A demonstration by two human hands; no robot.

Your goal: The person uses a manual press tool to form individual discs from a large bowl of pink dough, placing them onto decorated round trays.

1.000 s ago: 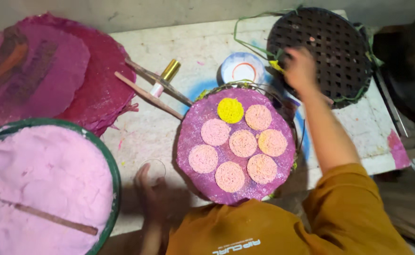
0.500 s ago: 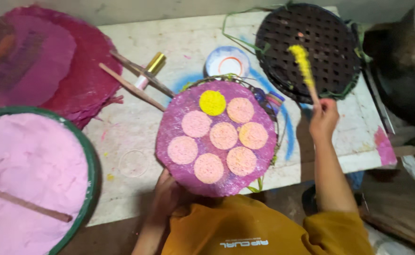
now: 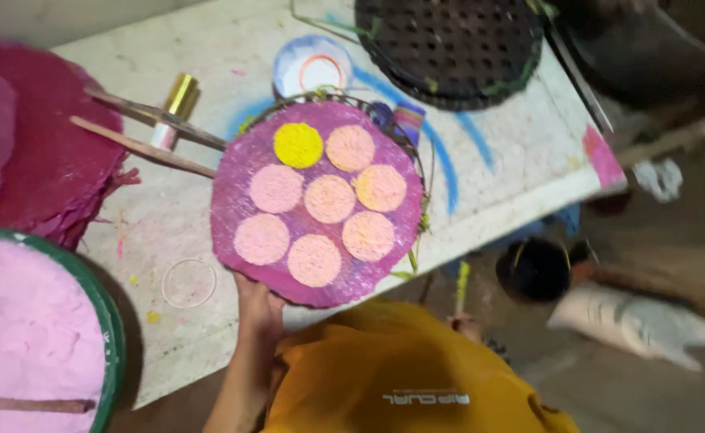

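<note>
Right hand [image 3: 466, 324] dropped below table, gripping yellow stick [image 3: 461, 287] | left hand [image 3: 258, 309] holds purple disc [image 3: 320, 200] edge

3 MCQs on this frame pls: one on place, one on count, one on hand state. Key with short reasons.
1. Where does the yellow disc sit on the purple round tray?
A. upper left
B. centre
C. lower right

2. How many pink or peach discs lie on that tray besides the yellow one?
A. four
B. six
C. nine

3. What is the left hand doing?
A. resting flat on the pink powder basin
B. gripping the tray's near edge
C. holding the wooden sticks

Answers:
1 A: the yellow disc lies at the tray's upper left, next to a peach one.
2 B: six pale discs can be counted around it.
3 B: the hand meets the tray's near rim from below.
</note>
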